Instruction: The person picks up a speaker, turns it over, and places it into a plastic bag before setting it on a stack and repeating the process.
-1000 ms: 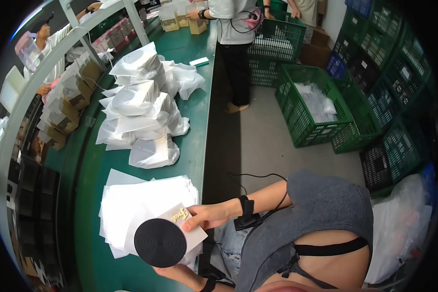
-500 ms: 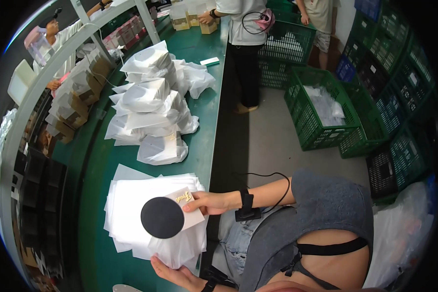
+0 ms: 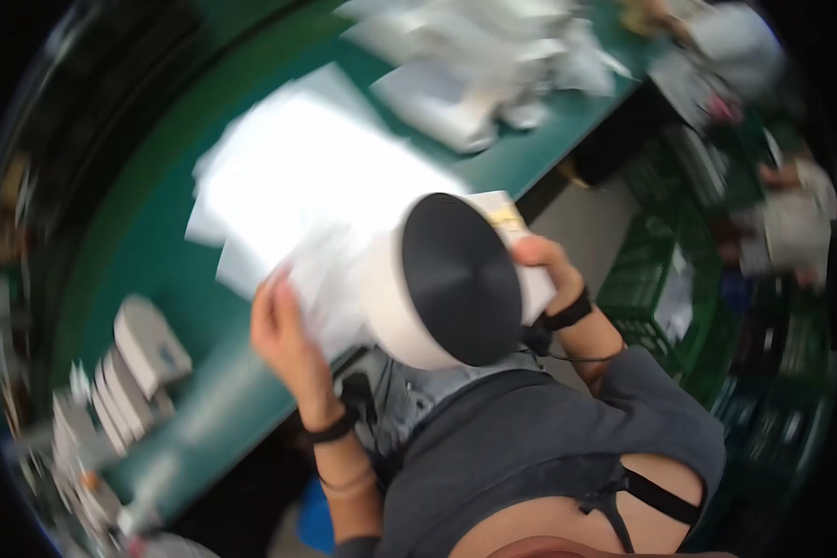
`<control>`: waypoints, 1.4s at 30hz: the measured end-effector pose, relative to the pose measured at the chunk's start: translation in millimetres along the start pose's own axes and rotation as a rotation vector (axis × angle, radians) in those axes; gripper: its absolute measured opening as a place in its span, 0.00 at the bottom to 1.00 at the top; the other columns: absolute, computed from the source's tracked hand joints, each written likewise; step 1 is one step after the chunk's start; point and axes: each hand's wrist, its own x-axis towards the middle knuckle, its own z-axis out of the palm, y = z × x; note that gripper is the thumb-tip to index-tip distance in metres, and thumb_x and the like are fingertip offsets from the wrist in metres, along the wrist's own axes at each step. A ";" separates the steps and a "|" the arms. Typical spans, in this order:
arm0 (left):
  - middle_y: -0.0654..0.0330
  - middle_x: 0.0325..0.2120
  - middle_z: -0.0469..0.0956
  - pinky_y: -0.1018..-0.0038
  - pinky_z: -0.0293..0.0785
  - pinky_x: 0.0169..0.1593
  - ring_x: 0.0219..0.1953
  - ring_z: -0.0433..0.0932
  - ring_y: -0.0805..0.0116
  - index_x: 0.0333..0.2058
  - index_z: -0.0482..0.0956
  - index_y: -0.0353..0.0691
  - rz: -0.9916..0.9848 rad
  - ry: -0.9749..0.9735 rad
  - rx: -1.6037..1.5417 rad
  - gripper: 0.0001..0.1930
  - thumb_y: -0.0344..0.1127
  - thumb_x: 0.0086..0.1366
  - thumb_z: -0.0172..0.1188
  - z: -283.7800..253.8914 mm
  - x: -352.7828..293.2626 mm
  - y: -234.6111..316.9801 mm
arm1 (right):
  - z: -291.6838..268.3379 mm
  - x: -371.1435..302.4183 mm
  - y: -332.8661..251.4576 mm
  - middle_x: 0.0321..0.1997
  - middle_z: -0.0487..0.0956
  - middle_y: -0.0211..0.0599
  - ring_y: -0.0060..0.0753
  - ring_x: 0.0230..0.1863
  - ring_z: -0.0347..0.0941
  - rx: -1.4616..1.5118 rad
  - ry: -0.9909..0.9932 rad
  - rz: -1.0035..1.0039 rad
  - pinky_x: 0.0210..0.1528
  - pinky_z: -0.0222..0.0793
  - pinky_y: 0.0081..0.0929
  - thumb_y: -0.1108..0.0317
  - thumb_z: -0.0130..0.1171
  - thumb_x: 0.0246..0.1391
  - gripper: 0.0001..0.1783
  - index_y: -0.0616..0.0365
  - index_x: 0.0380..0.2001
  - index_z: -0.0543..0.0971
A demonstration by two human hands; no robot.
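Observation:
My right hand (image 3: 553, 270) grips a squarish pale card-like piece (image 3: 535, 293) beside a short, wide cylinder (image 3: 391, 307) with a pale pinkish side and a flat black round face. The cylinder is tilted, its black face turned toward the right hand. My left hand (image 3: 288, 330) has bent fingers at the near corner of a thin, creased translucent white bag (image 3: 330, 284), seemingly pinching it; motion blurs the fingertips. This bag lies between that hand and the cylinder. Beneath and beyond spreads a stack of flat white bags (image 3: 298, 167) on the green table (image 3: 121, 251).
Bulky filled white bags (image 3: 465, 84) are heaped at the far end of the table. Pale boxes (image 3: 126, 400) stand at the near left. Green crates (image 3: 656, 279) sit on the floor to the right, and other people (image 3: 790, 219) stand at the far right.
The view has swung round and blurred. The cylinder has come up off the stack toward my body, showing its pale side. My left hand has moved up along the bag's near edge.

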 end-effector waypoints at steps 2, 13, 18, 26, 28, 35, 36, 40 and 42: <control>0.64 0.33 0.75 0.85 0.63 0.39 0.34 0.68 0.80 0.38 0.76 0.31 0.004 -0.084 -0.022 0.10 0.29 0.62 0.51 3.0 0.9 -1.9 | 18.8 3.3 11.4 0.51 0.70 0.49 0.38 0.50 0.70 -0.066 0.101 0.037 0.54 0.65 0.34 0.61 0.54 0.47 0.33 0.67 0.55 0.61; 0.66 0.23 0.73 0.85 0.61 0.26 0.24 0.66 0.82 0.37 0.79 0.35 0.203 -0.382 0.104 0.08 0.28 0.60 0.53 20.6 -26.3 14.6 | -20.2 26.0 43.5 0.45 0.74 0.42 0.28 0.44 0.71 -0.624 0.358 -0.131 0.48 0.66 0.26 0.61 0.59 0.45 0.30 0.66 0.50 0.67; 0.63 0.19 0.68 0.82 0.59 0.25 0.22 0.65 0.78 0.36 0.78 0.34 0.124 -0.047 0.066 0.08 0.25 0.58 0.54 16.7 -5.5 11.2 | -15.7 10.5 21.5 0.43 0.74 0.38 0.23 0.43 0.70 -1.200 0.049 -0.174 0.45 0.64 0.21 0.65 0.65 0.37 0.32 0.65 0.47 0.69; 0.64 0.17 0.63 0.77 0.59 0.23 0.20 0.64 0.70 0.35 0.79 0.38 0.836 -0.187 0.734 0.14 0.24 0.46 0.57 16.4 -16.1 26.1 | -18.2 29.5 34.1 0.44 0.74 0.40 0.26 0.45 0.71 -0.781 -0.022 0.055 0.47 0.66 0.22 0.69 0.63 0.41 0.30 0.66 0.49 0.66; 0.64 0.16 0.62 0.76 0.59 0.22 0.19 0.64 0.69 0.35 0.79 0.38 0.878 -0.186 0.803 0.16 0.24 0.43 0.58 10.5 -23.2 32.2 | -15.7 36.9 38.6 0.45 0.74 0.40 0.27 0.44 0.71 -0.592 0.053 0.072 0.47 0.66 0.23 0.67 0.63 0.41 0.31 0.66 0.49 0.66; 0.65 0.15 0.61 0.75 0.60 0.19 0.18 0.64 0.70 0.38 0.78 0.36 0.800 -0.372 0.789 0.19 0.25 0.41 0.57 17.0 -43.8 29.3 | -10.5 52.9 47.9 0.47 0.72 0.39 0.30 0.45 0.71 0.036 0.251 0.059 0.48 0.66 0.27 0.62 0.59 0.47 0.29 0.64 0.51 0.65; 0.65 0.15 0.61 0.76 0.60 0.19 0.18 0.64 0.70 0.38 0.77 0.36 0.785 -0.331 0.750 0.20 0.26 0.40 0.56 19.2 -42.0 27.4 | -19.1 50.3 51.8 0.47 0.72 0.39 0.30 0.45 0.71 -0.129 0.228 0.003 0.48 0.66 0.27 0.61 0.58 0.48 0.29 0.64 0.51 0.64; 0.65 0.16 0.62 0.76 0.61 0.19 0.18 0.64 0.71 0.40 0.76 0.36 0.829 -0.221 0.674 0.21 0.27 0.41 0.55 33.9 -19.3 22.9 | -28.4 37.7 58.6 0.47 0.72 0.38 0.29 0.45 0.70 -0.673 0.098 -0.199 0.48 0.66 0.27 0.61 0.55 0.51 0.26 0.64 0.51 0.65; 0.65 0.16 0.62 0.76 0.62 0.19 0.18 0.65 0.71 0.40 0.76 0.36 0.862 -0.181 0.652 0.22 0.27 0.41 0.55 42.1 -18.3 23.7 | -24.7 33.6 57.4 0.48 0.72 0.37 0.27 0.43 0.71 -1.101 -0.045 -0.399 0.48 0.66 0.25 0.62 0.54 0.52 0.25 0.65 0.50 0.65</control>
